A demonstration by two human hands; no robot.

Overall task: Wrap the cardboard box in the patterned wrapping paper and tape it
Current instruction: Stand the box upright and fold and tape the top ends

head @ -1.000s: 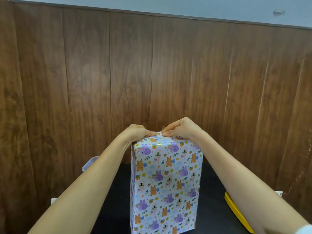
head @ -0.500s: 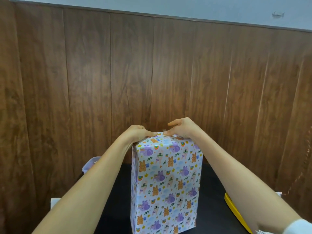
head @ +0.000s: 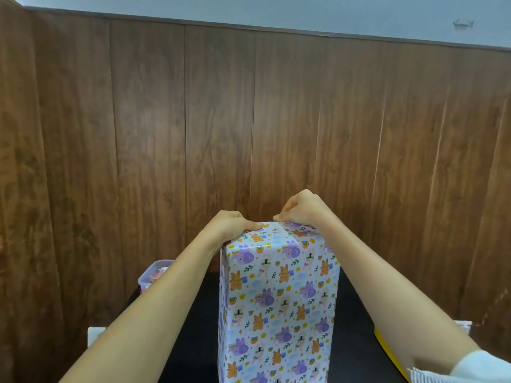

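Head view: my left hand (head: 231, 225) and right hand (head: 302, 208), fingers (head: 287, 214) curled, pinch wrapping paper (head: 276, 232) atop the box (head: 279, 302); best creased taut.

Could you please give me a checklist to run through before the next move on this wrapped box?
1. Tall box in white wrapping paper patterned with purple and orange animals stands upright on the black tabletop: ok.
2. Front face smooth, no cardboard showing: ok.
3. Left hand grips the top edge, thumb pressing the paper: ok.
4. Right hand pinches the paper at the top far edge: ok.
5. Top fold taped: cannot tell; far side hidden.
6. Tape within reach: cannot tell; none visible.
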